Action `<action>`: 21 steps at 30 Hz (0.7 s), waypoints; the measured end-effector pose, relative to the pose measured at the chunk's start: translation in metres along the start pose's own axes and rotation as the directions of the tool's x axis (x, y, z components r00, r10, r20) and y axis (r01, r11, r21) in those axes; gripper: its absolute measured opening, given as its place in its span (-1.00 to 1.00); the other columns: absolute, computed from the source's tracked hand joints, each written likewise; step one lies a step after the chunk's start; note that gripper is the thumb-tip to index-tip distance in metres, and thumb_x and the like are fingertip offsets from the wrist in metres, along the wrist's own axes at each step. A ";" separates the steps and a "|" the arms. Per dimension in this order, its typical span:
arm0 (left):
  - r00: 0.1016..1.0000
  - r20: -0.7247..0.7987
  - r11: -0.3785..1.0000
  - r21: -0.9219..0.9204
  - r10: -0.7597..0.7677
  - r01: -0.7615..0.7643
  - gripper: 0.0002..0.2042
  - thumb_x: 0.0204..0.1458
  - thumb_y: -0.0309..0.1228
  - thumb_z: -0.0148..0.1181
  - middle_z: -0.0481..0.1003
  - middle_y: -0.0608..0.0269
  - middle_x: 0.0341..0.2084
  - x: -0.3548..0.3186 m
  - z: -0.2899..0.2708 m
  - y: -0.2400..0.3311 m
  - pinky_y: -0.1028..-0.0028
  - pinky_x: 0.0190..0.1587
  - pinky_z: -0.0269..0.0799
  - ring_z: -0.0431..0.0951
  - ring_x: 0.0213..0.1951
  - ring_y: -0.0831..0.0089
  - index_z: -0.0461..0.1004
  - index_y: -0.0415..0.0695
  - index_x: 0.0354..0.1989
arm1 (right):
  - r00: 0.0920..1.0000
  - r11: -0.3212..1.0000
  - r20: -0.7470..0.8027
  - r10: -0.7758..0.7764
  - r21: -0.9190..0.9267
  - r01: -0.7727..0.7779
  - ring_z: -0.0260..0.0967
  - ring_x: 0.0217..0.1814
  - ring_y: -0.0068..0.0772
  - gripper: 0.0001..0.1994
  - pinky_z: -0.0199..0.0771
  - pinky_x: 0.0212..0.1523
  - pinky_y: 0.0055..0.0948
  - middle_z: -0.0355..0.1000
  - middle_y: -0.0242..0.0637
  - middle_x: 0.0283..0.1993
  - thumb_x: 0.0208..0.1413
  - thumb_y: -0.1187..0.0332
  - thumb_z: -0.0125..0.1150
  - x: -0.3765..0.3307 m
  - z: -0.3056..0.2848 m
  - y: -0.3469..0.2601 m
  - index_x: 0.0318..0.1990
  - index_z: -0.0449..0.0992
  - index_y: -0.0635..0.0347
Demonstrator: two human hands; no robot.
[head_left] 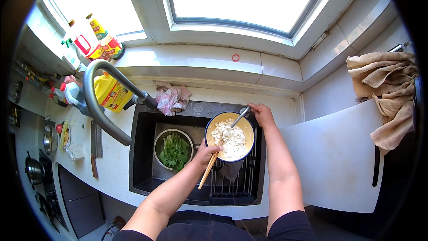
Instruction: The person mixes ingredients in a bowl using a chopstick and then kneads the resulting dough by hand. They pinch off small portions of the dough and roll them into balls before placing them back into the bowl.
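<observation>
The person's left hand (206, 154) grips the near left rim of a yellow bowl (248, 130) with a blue edge, its thumb pressing wooden chopsticks (207, 172) there — most of its fingers are hidden. The right hand (262, 116) pinches the end of a metal handle (240, 118); whether it also holds the bowl is hard to tell. The handle's far end is lost in white crumbly stuff (232, 142). The bowl is over the black sink (143, 151), hiding part of a rack (229, 189)

Printed label (120, 100) on yellow jug (108, 90); pale marking (198, 108) on sink (217, 106)
</observation>
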State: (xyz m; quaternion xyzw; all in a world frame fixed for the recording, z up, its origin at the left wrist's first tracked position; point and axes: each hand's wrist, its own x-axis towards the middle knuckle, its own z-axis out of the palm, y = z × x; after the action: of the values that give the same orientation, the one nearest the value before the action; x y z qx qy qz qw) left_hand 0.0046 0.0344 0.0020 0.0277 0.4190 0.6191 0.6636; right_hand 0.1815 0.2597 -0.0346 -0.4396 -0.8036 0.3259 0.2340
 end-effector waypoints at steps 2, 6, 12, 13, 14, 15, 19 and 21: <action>0.999 -0.028 0.999 0.025 -0.021 0.022 -0.35 -0.31 -0.71 0.15 0.35 0.05 -0.10 -0.001 -0.004 -0.003 0.33 -0.02 0.40 0.45 -0.10 0.23 0.12 -0.21 0.09 | 1.000 1.000 0.002 0.011 -0.017 -0.011 0.38 -0.31 -0.07 -0.72 0.38 -0.25 -0.30 0.39 -0.11 -0.42 -0.04 0.46 0.17 0.000 -0.002 -0.001 -0.14 0.54 -0.08; 1.000 0.000 1.000 -0.010 0.000 0.000 -0.35 -0.30 -0.70 0.14 0.36 0.03 -0.08 -0.004 -0.016 -0.009 0.32 -0.02 0.41 0.46 -0.09 0.22 0.12 -0.23 0.10 | 0.996 0.993 0.030 0.082 -0.091 -0.079 0.42 -0.29 -0.17 -0.71 0.39 -0.21 -0.40 0.44 -0.13 -0.36 -0.05 0.49 0.18 0.002 -0.003 -0.011 -0.12 0.54 -0.02; 0.999 -0.052 0.999 0.038 -0.001 0.003 -0.36 -0.28 -0.67 0.09 0.35 -0.02 -0.05 -0.025 -0.020 0.004 0.31 -0.01 0.42 0.45 -0.05 0.19 0.12 -0.28 0.13 | 0.936 0.937 -0.042 0.349 -0.004 -0.349 0.42 -0.15 -0.12 -0.77 0.40 -0.10 -0.33 0.48 -0.15 -0.21 -0.08 0.38 0.21 0.010 0.008 -0.015 -0.21 0.58 -0.07; 0.998 -0.054 0.999 0.033 0.016 -0.015 -0.35 -0.28 -0.67 0.10 0.35 -0.02 -0.05 -0.026 -0.021 0.005 0.31 -0.01 0.42 0.45 -0.05 0.18 0.11 -0.28 0.13 | 0.900 0.900 -0.056 0.433 -0.029 -0.435 0.43 -0.14 -0.13 -0.78 0.40 -0.09 -0.34 0.48 -0.18 -0.20 -0.09 0.38 0.22 0.014 0.009 -0.020 -0.22 0.59 -0.07; 0.998 -0.056 0.999 0.029 0.033 -0.031 -0.35 -0.28 -0.67 0.10 0.35 -0.02 -0.04 -0.028 -0.023 0.006 0.31 -0.01 0.42 0.45 -0.05 0.18 0.11 -0.28 0.13 | 0.855 0.854 -0.074 0.514 -0.052 -0.518 0.43 -0.13 -0.14 -0.79 0.40 -0.08 -0.35 0.49 -0.20 -0.18 -0.10 0.37 0.23 0.016 0.010 -0.025 -0.24 0.59 -0.07; 0.997 -0.058 0.998 0.024 0.051 -0.050 -0.34 -0.28 -0.66 0.10 0.35 -0.03 -0.04 -0.030 -0.025 0.008 0.31 -0.01 0.42 0.44 -0.05 0.18 0.11 -0.28 0.13 | 0.858 0.857 -0.070 0.508 -0.060 -0.512 0.41 -0.10 -0.13 -0.77 0.39 -0.06 -0.34 0.48 -0.18 -0.17 -0.10 0.37 0.22 0.016 0.010 -0.027 -0.21 0.58 -0.04; 0.994 -0.054 0.995 -0.014 0.095 -0.096 -0.33 -0.29 -0.65 0.11 0.34 -0.01 -0.03 -0.045 -0.035 0.016 0.30 0.02 0.40 0.43 -0.03 0.18 0.11 -0.25 0.14 | 0.861 0.876 -0.315 0.400 -0.144 -0.460 0.32 -0.04 -0.07 -0.68 0.32 -0.01 -0.30 0.42 -0.07 -0.17 -0.08 0.44 0.15 -0.001 0.011 -0.042 -0.09 0.51 0.11; 0.989 -0.052 0.989 -0.042 0.137 -0.139 -0.35 -0.26 -0.65 0.09 0.34 0.00 -0.03 -0.057 -0.040 0.023 0.30 0.06 0.36 0.42 -0.02 0.19 0.11 -0.25 0.14 | 0.830 0.942 -0.535 0.158 -0.170 -0.288 0.26 -0.05 -0.07 -0.63 0.29 -0.01 -0.28 0.35 -0.05 -0.24 -0.07 0.51 0.09 -0.032 0.011 -0.073 -0.02 0.44 0.18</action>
State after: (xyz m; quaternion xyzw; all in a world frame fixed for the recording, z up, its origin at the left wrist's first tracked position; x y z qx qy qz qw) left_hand -0.0303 -0.0278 0.0186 0.0263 0.4177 0.6734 0.6094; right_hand 0.1496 0.1997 0.0086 -0.6271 -0.6883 0.1211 0.3440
